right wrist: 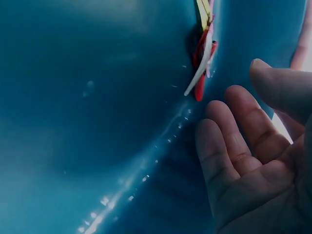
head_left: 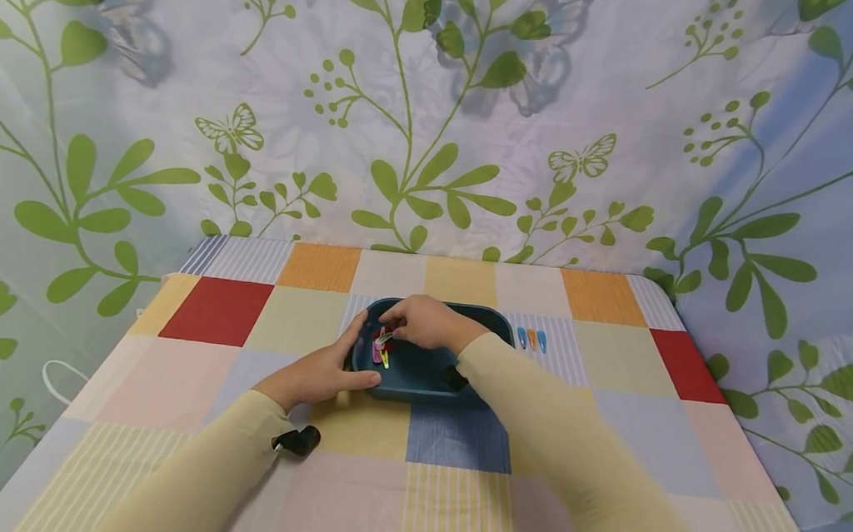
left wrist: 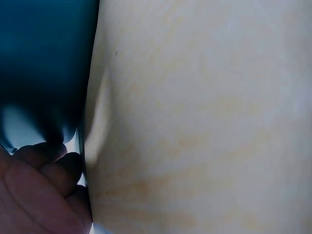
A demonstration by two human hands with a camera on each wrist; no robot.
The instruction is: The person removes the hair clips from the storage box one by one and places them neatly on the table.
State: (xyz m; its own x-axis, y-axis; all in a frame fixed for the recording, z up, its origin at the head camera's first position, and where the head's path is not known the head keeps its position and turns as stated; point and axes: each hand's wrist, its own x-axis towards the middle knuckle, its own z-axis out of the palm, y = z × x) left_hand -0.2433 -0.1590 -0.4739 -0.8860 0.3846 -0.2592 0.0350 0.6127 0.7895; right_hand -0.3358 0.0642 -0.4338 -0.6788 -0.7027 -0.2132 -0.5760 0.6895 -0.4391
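A dark teal tray (head_left: 418,370) lies on the tablecloth, with a small heap of coloured snap hair clips (head_left: 380,351) near its left end. Yellow, red, pink and white clips (right wrist: 202,58) show in the right wrist view. My right hand (head_left: 433,323) reaches into the tray beside the heap. Its fingers are loosely bent, with a gap between the visible fingertips (right wrist: 209,131) and the clips. My left hand (head_left: 324,373) rests against the tray's left front corner, its thumb and forefinger spread straight along the rim. Its other fingers (left wrist: 63,173) lie close to the tray wall.
Right of the tray, three hair clips lie in a row on the patchwork tablecloth (head_left: 609,431): a blue clip (head_left: 522,338), an orange clip (head_left: 532,339) and another blue clip (head_left: 542,341). A leaf-patterned curtain (head_left: 438,117) hangs behind. A white cable (head_left: 49,378) loops beyond the left edge.
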